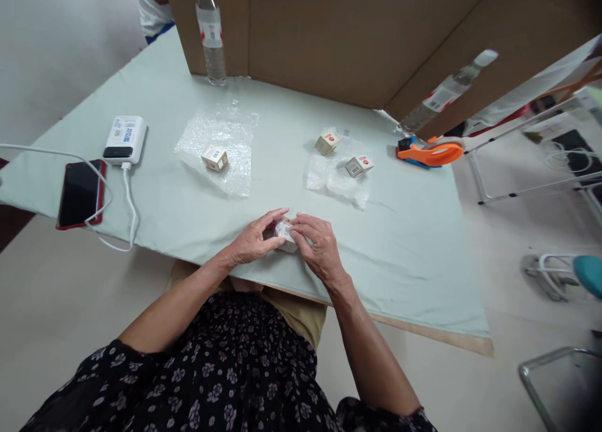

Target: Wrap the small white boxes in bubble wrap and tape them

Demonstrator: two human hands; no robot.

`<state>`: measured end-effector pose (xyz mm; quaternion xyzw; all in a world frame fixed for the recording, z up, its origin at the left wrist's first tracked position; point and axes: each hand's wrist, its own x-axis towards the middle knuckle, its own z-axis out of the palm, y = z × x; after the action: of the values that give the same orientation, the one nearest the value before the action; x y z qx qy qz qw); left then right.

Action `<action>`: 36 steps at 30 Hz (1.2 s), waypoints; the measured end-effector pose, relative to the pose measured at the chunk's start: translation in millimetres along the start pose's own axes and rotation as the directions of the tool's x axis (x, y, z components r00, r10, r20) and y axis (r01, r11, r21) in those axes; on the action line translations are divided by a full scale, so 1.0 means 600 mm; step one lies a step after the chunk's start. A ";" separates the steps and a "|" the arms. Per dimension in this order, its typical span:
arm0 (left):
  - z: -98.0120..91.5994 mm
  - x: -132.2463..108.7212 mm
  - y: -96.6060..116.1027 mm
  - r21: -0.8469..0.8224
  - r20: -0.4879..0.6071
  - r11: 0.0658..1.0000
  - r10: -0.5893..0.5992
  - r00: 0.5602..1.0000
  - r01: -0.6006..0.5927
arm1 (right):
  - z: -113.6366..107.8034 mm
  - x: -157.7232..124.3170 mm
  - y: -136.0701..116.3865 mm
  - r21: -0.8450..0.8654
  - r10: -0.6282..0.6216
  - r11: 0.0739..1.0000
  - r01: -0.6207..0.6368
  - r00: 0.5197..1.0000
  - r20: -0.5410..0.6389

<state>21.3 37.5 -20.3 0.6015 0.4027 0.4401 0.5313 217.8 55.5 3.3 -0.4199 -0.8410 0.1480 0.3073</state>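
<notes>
Where L hand (254, 240) & R hand (320, 246) meet: small plastic-wrapped pkt (285, 232), just below ctr of frame.
L hand: half open, thumb + fingers clasping pkt's L side.
R hand: fingers bent, tips gripping pkt's R side.

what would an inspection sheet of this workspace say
Surface: pale green cloth, some creases.
Things: small wrapped item; one box on bubble wrap; two boxes by crumpled clear wrap.
Clutter: phone, power bank, tape dispenser, two bottles.
Hands: left hand and right hand both on the small wrapped item.
Cables: white cable plugged into the power bank, looping over the phone.
Surroundings: cardboard panels behind; teal-seated stool right; part of another person upper left.
</notes>
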 end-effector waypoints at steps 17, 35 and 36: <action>0.001 -0.001 -0.015 -0.062 -0.007 0.998 -0.016 1.000 0.016 | -0.018 -0.011 -0.016 -0.012 -0.013 1.000 0.014 0.998 0.063; 0.006 -0.006 -0.011 0.008 -0.046 1.000 -0.016 0.999 0.017 | 0.009 -0.249 -0.061 -0.031 0.307 0.950 -0.311 0.911 0.274; 0.007 -0.005 -0.012 -0.005 -0.051 1.000 -0.023 0.998 0.023 | 0.027 -0.238 -0.048 -0.046 0.261 0.965 -0.257 0.939 0.224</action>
<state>24.2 34.4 -27.6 0.5841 0.4221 0.4500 0.5274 255.4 -75.6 -50.7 -0.5097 -0.8093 0.2276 0.1829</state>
